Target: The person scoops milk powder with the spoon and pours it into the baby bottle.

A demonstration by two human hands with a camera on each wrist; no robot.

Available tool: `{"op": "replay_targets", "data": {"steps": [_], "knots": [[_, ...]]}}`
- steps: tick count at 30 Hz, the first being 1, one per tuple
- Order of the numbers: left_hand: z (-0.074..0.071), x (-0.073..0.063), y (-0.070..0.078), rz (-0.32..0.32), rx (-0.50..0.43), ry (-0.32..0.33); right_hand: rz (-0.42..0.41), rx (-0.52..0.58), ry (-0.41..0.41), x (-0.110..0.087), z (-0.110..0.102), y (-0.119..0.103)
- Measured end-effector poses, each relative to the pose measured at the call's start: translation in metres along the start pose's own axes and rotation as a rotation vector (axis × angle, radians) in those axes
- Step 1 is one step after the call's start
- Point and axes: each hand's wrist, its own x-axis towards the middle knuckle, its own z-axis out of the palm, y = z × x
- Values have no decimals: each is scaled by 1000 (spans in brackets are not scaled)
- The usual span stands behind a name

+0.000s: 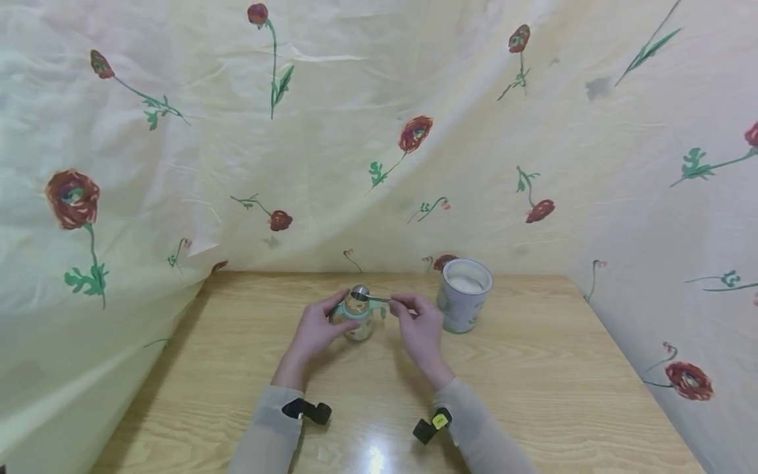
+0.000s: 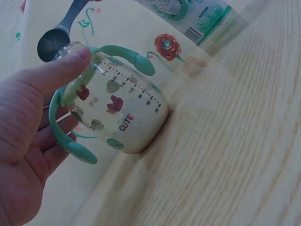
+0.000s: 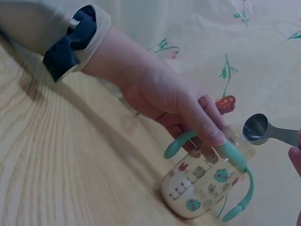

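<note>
A clear baby bottle [image 2: 124, 103] with mint-green handles and printed bunnies stands on the table, something pale in its lower part. My left hand [image 1: 316, 327] grips it around the neck, thumb on the near side, as the left wrist view also shows. A metal measuring spoon [image 3: 277, 134] is pinched by its handle in my right hand [image 1: 422, 327]. Its bowl is tipped at the bottle's open mouth; whether any powder is left inside cannot be made out. Only fingertips of the right hand show at the edge of the right wrist view.
Right of the bottle, a pale lidless can [image 1: 466, 299] with whitish contents stands near the table's back edge. The wooden table [image 1: 562, 368] meets a flower-printed cloth [image 1: 331, 151] hanging behind and along both sides.
</note>
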Motion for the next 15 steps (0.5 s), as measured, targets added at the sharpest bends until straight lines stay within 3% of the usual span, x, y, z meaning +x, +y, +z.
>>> {"op": "replay_targets", "data": {"steps": [7, 15], "knots": [[1, -1, 12, 34, 53, 55, 79, 62, 41, 11, -8, 25], [14, 2, 40, 162, 49, 89, 73, 90, 56, 31, -43, 25]]}}
